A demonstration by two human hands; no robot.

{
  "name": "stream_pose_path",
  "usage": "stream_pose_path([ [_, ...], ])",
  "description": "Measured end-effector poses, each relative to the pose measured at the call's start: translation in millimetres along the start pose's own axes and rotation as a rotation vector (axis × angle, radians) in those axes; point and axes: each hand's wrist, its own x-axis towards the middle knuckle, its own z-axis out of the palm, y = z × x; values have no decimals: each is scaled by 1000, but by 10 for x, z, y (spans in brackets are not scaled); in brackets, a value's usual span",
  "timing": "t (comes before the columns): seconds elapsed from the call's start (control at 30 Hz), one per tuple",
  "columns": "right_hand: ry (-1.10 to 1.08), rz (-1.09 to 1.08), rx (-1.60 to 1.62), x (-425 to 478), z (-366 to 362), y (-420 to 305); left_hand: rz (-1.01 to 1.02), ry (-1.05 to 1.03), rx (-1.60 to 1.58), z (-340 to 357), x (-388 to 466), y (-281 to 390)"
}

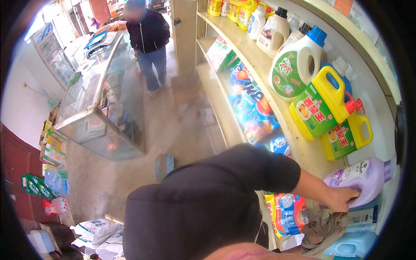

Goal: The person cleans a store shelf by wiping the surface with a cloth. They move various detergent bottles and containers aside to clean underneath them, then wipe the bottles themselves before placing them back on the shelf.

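My left hand (342,199) grips a purple Comfort fabric softener bottle (369,182) by its handle. The bottle leans over at the right end of the shelf, its cap towards the wall. Just below that hand hangs a crumpled grey-brown cloth (325,229). My right forearm (242,253) runs along the bottom rim towards this cloth, which hides most of my right hand. Light blue bottles (347,243) show behind and beside the cloth. Above the purple bottle, two yellow jugs with green labels, a nearer one (317,112) and a lower one (341,138), sit on the shelf.
The cream shelf (253,61) carries more detergent bottles, including a white one with a blue cap (292,68). Bagged washing powder (252,100) fills the level below. Across the aisle is a glass display counter (107,130); a person (148,42) stands beside it. White sacks (97,234) lie lower left.
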Motion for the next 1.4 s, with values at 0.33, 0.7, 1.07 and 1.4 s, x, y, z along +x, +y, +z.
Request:
stream_pose_path([
  [0.33, 185, 122, 122, -191, -184, -23, 262, 159, 834, -807, -480, 407],
  [0.7, 411, 391, 1052, -273, -199, 167, 33, 8, 729, -445, -170, 131],
  [1.07, 477, 455, 1139, -104, -184, 180, -45, -104, 746, -547, -69, 36],
  [1.4, 593, 604, 1127, -71, -135, 179, 372, 188, 1003, -1641, -581, 505],
])
